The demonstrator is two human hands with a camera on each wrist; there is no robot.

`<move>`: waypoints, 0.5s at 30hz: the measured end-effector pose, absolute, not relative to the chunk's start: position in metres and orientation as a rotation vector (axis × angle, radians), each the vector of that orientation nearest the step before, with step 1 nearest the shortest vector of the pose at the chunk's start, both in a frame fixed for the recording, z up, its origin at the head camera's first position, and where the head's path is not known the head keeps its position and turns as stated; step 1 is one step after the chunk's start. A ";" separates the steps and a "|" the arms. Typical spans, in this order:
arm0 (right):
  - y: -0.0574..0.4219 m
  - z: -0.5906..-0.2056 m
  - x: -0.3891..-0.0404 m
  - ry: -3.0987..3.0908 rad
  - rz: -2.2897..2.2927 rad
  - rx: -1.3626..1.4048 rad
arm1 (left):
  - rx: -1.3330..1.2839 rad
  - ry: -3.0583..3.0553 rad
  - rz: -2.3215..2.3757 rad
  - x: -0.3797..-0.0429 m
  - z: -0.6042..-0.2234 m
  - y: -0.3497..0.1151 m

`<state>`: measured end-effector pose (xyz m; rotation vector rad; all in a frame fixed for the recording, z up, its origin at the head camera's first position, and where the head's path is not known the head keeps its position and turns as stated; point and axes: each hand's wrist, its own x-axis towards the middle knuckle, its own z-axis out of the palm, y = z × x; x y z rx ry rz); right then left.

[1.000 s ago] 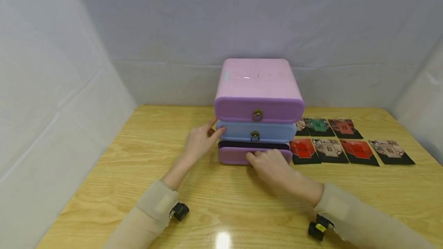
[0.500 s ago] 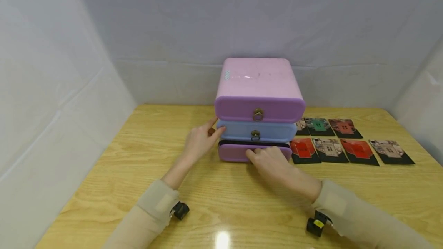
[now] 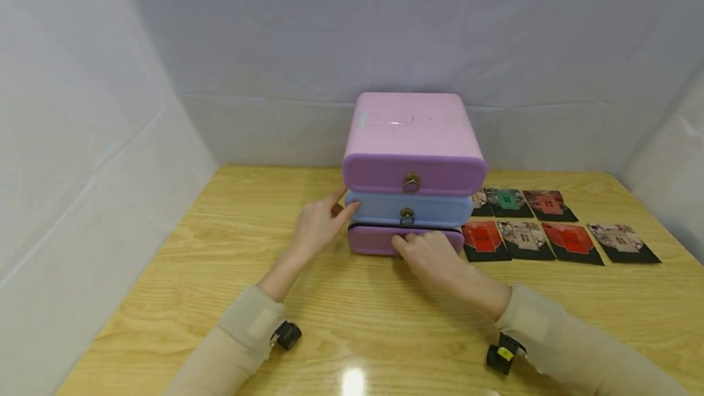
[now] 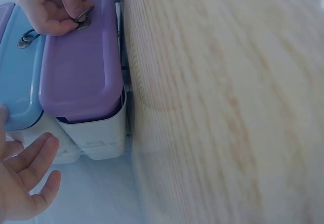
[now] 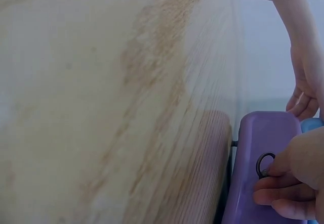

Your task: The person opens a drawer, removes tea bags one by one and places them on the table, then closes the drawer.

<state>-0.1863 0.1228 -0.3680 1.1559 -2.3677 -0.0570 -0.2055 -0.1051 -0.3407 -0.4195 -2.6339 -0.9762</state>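
Observation:
A stack of three drawers stands on the table: a pink-topped unit (image 3: 412, 124) above, a blue drawer (image 3: 434, 209) in the middle and a purple bottom drawer (image 3: 368, 241) below. A thin dark gap shows above the bottom drawer's front in the head view. My right hand (image 3: 434, 261) pinches the metal ring pull (image 5: 259, 166) on that front. At the stack's left side, my left hand (image 3: 319, 225) rests its thumb on the blue drawer's front edge. Its other fingers extend loosely beside the side wall, as the left wrist view shows.
To the right of the stack lie several decorated square packets, among them a green packet (image 3: 506, 201) and a red packet (image 3: 572, 240). A white cloth backdrop (image 3: 286, 133) rises behind the wooden table (image 3: 220, 261). Ring pulls also hang from the upper two drawers.
The bottom purple drawer has slid inward with my right hand, and the dark opening above its front has narrowed. My left hand stays at the stack's left side.

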 end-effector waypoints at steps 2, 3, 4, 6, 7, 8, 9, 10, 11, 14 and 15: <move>0.123 -0.368 -0.187 -2.361 -0.060 1.150 | -0.422 -2.635 -0.980 -0.205 -0.341 -0.105; 0.123 -0.368 -0.187 -2.359 -0.062 1.146 | -0.421 -2.636 -0.983 -0.205 -0.341 -0.105; 0.123 -0.368 -0.188 -2.356 -0.062 1.145 | -0.420 -2.639 -0.985 -0.205 -0.341 -0.105; 0.123 -0.368 -0.188 -2.352 -0.061 1.141 | -0.417 -2.644 -0.993 -0.205 -0.341 -0.105; 0.123 -0.368 -0.189 -2.352 -0.061 1.140 | -0.416 -2.647 -0.995 -0.205 -0.341 -0.105; 0.123 -0.368 -0.189 -2.353 -0.063 1.138 | -0.414 -2.650 -0.998 -0.205 -0.341 -0.105; 0.123 -0.368 -0.189 -2.354 -0.064 1.137 | -0.411 -2.651 -0.996 -0.206 -0.341 -0.105; 0.123 -0.368 -0.190 -2.356 -0.064 1.136 | -0.411 -2.651 -0.996 -0.206 -0.341 -0.105; 0.123 -0.368 -0.190 -2.359 -0.062 1.136 | -0.410 -2.651 -0.994 -0.206 -0.341 -0.105; 0.122 -0.369 -0.191 -2.370 -0.061 1.129 | -0.407 -2.647 -0.995 -0.205 -0.341 -0.105; 0.122 -0.369 -0.191 -2.372 -0.061 1.127 | -0.406 -2.646 -0.994 -0.205 -0.341 -0.105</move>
